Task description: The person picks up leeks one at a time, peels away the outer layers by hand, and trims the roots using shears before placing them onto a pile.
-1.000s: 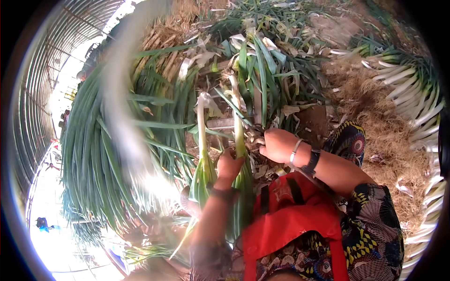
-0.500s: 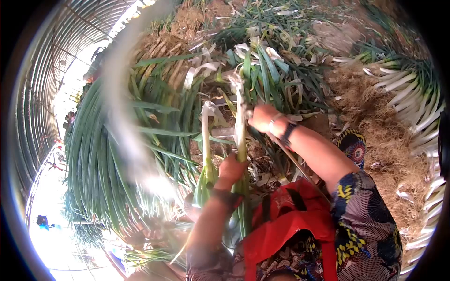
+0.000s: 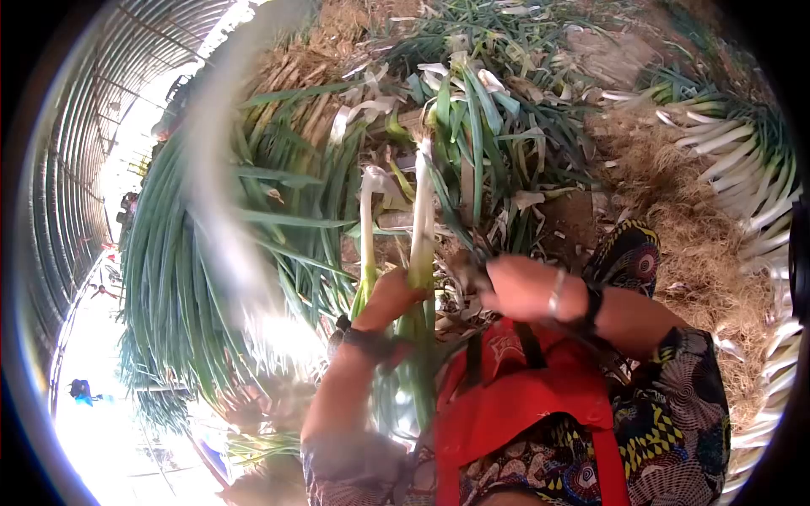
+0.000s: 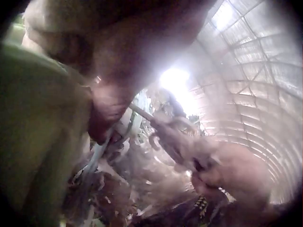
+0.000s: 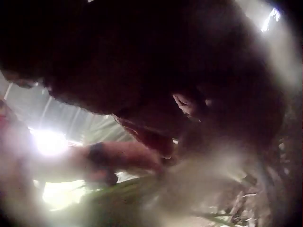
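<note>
- Nearest me, at the bottom centre of the frame, my red apron (image 3: 523, 409) lies over my lap, beneath the work
- My left hand (image 3: 390, 297), at the centre, has its fingers curled round a leek (image 3: 423, 223), just where the white shank turns green
- That leek stands nearly upright in the frame, its root end towards the top and its green leaves running down beside my forearm to the apron
- I judge it light for its length, firm along the shank but floppy in the leaves, with smooth outer layers that may slide under damp fingers
- The spot I have seems the right one to hold, since there is body enough to grip; too hard a squeeze could bruise or split the shank, and a tug on the leaves alone could tear them
- My right hand (image 3: 533, 291), just right of centre, is blurred; from the left wrist view my fingers look clenched on a slim tool (image 4: 165, 135), its thin tip towards the upper left, though I cannot make out every finger
- A second leek (image 3: 367, 223) stands left of mine, apart from it at the top; whether my left hand touches it lower down I cannot tell
- Beyond, a thick heap of green leaves (image 3: 173, 278) fills the left, and a row of white-stemmed leeks (image 3: 730, 156) lines the right edge
</note>
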`<state>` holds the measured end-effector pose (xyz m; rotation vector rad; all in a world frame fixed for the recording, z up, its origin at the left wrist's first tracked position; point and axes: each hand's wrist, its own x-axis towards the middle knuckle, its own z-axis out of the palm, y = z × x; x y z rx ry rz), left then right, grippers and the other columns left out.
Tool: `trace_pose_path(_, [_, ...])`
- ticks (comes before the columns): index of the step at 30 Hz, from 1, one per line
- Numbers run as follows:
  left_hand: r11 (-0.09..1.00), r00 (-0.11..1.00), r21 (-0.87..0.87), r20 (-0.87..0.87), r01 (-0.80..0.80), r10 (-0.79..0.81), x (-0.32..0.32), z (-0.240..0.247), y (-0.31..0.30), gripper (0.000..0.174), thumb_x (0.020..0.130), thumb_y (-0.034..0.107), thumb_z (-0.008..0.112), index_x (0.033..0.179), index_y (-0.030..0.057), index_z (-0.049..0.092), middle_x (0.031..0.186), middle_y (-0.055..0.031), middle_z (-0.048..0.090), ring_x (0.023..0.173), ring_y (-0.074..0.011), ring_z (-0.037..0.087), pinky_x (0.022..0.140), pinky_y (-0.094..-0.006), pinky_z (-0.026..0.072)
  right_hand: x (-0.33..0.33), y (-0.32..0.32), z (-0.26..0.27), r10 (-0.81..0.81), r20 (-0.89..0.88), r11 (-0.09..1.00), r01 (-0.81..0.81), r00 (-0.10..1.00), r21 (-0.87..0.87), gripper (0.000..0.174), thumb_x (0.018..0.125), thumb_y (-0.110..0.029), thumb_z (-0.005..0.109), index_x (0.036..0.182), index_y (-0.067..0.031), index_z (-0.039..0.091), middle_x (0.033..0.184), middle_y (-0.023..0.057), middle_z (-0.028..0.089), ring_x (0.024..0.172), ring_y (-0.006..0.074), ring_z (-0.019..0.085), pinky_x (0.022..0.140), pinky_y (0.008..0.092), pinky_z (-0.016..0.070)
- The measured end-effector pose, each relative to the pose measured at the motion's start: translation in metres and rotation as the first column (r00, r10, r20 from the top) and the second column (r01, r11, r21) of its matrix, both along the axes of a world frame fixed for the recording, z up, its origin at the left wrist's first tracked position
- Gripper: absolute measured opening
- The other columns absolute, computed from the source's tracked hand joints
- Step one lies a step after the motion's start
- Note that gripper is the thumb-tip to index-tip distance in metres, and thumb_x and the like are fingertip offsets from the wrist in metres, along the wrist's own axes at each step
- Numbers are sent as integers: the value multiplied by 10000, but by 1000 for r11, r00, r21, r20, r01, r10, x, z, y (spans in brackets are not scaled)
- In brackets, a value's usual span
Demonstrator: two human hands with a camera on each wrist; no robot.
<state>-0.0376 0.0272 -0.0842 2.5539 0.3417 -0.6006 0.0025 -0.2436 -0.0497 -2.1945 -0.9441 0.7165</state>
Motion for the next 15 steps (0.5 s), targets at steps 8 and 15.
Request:
trace_pose_path(8, [979, 993, -173, 33, -103, 111, -42, -2, -7, 638, 705, 326, 783, 1190, -17, 550, 1060, -227, 651, 963, -320, 651, 821, -400, 512, 26, 23, -36, -35, 130, 999, 30, 991, 45, 243, 824, -231, 561, 880, -15, 658, 774, 233, 633, 733, 392, 625, 704, 469, 501])
trace_pose_path(15, [980, 992, -168, 47, -110, 119, -47, -32, -1, 684, 696, 369, 780, 1201, -29, 544, 1058, -239, 647, 992, -348, 640, 847, -413, 505, 100, 83, -71, -273, 268, 952, 300, 924, -64, 230, 836, -187, 573, 879, 4, 693, 775, 185, 655, 700, 333, 644, 646, 426, 516])
